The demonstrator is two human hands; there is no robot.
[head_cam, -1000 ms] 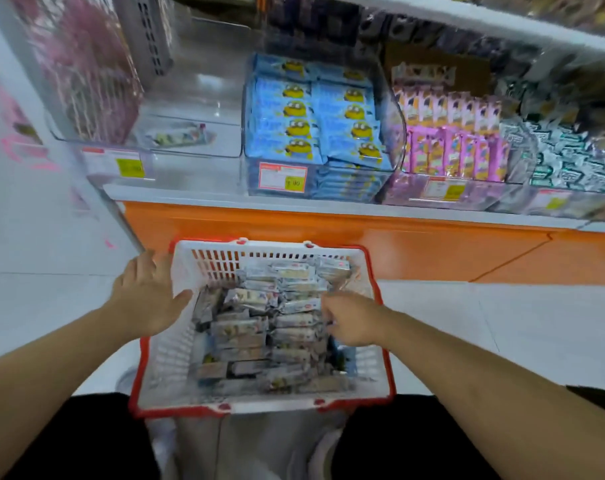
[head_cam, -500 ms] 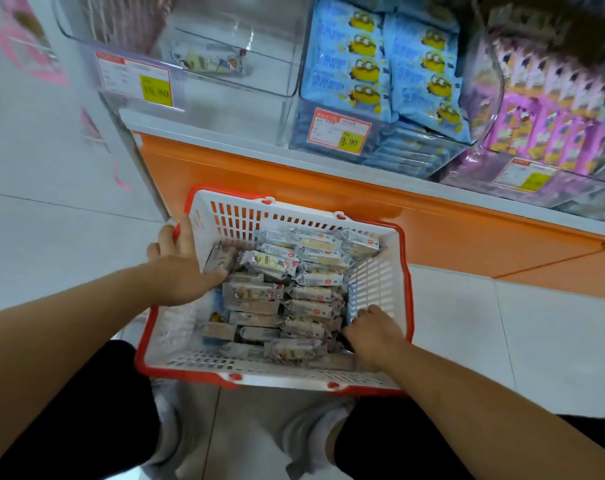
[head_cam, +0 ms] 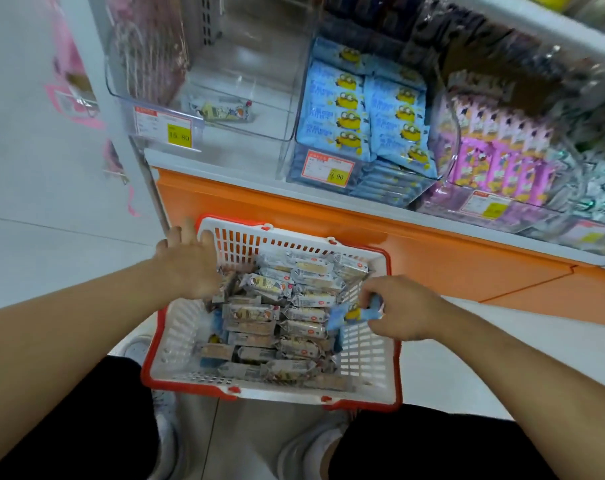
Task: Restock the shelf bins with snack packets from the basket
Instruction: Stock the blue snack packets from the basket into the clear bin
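Floor holds one basket; right hand pinches one blue packet, left hand fingers relaxed.

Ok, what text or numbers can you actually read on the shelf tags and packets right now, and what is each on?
"15.80": yellow patch of the price tag on the nearly empty clear bin.
"0.90", first digit unsure: yellow patch of the price tag on the bin of blue packets.
Tag under the pink packets: blurred, unreadable.
Print on the basket packets and the blue packet in the right hand: too small to read.
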